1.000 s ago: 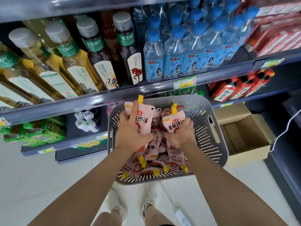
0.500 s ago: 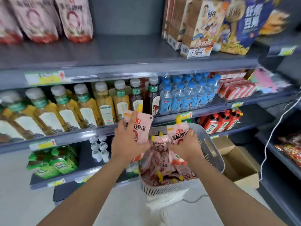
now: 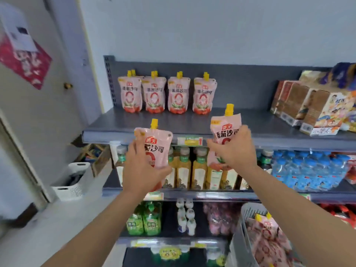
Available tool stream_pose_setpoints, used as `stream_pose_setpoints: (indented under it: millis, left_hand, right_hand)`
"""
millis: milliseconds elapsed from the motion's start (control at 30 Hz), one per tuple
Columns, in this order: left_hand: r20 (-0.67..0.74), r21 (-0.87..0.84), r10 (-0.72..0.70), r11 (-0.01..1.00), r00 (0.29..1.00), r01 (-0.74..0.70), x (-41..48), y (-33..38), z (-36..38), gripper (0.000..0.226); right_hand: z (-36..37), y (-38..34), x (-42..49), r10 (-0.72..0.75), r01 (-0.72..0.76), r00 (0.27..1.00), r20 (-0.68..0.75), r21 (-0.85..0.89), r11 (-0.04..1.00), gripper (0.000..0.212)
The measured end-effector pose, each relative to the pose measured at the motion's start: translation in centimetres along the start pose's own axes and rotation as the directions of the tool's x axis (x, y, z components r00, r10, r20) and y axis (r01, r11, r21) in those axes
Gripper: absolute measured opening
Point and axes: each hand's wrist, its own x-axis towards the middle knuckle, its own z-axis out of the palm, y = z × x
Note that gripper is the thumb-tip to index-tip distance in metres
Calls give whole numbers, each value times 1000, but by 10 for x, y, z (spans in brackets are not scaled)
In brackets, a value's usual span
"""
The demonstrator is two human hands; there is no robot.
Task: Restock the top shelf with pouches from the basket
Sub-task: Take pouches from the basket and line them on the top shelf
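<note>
My left hand grips a pink spouted pouch upright, just below the front edge of the grey top shelf. My right hand grips a second pink pouch, raised a little higher, its yellow cap level with the shelf surface. Several matching pouches stand in a row at the back left of that shelf. The grey slotted basket, with more pouches inside, sits low at the right.
Cartons and snack boxes fill the top shelf's right end; bare shelf lies between them and the pouch row. Tea bottles and blue-capped water bottles line the shelf below. A white basket stands on the floor at left.
Both hands lifted their pouches out of the basket and up to the top shelf's edge. The view swung upward, so the basket now sits at the lower right.
</note>
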Motion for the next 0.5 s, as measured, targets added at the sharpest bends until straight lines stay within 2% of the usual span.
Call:
stream_pose_setpoints:
  millis: [267, 400, 500]
  left_hand:
    - [-196, 73, -5, 997, 981, 20, 112, -36, -43, 124]
    - [-219, 93, -14, 995, 976, 35, 171, -51, -33, 123]
    - [-228, 117, -13, 992, 974, 41, 210, -62, -21, 124]
  right_hand:
    - [67, -83, 71, -75, 75, 997, -14, 57, 995, 93]
    - [104, -101, 108, -116, 115, 993, 19, 4, 993, 105]
    - [128, -112, 131, -148, 148, 989, 32, -10, 989, 103]
